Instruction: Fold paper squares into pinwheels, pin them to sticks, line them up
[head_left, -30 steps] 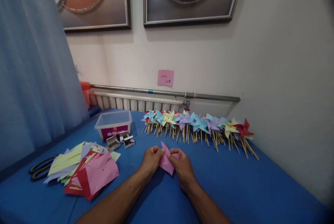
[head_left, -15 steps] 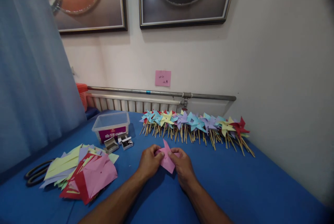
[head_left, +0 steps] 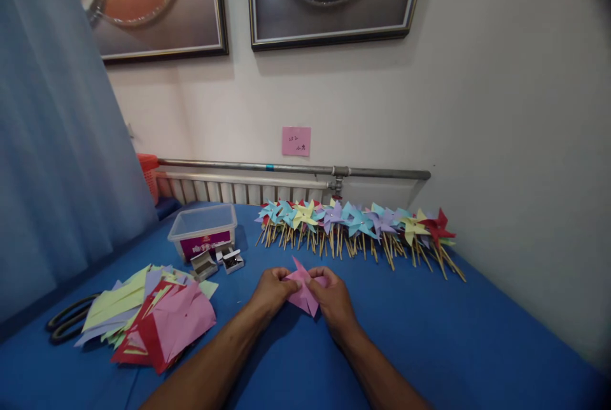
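Observation:
My left hand [head_left: 270,291] and my right hand [head_left: 333,298] meet over the blue table [head_left: 429,340], both pinching a pink paper piece [head_left: 302,292] between their fingertips. One pointed flap of the paper sticks up between the thumbs. Beyond the hands, along the wall, lies a row of finished paper pinwheels [head_left: 356,225] on wooden sticks, in blue, yellow, purple and red.
A loose pile of cut coloured paper sheets [head_left: 153,314] lies at the left. Black scissors [head_left: 64,323] rest beside it. A clear plastic box [head_left: 203,229] and two small open pin boxes [head_left: 217,262] stand behind the pile. A radiator [head_left: 238,188] runs along the wall.
My fingers have drawn closer together on the pink paper, folding its flaps inward. The view has shifted slightly to the right.

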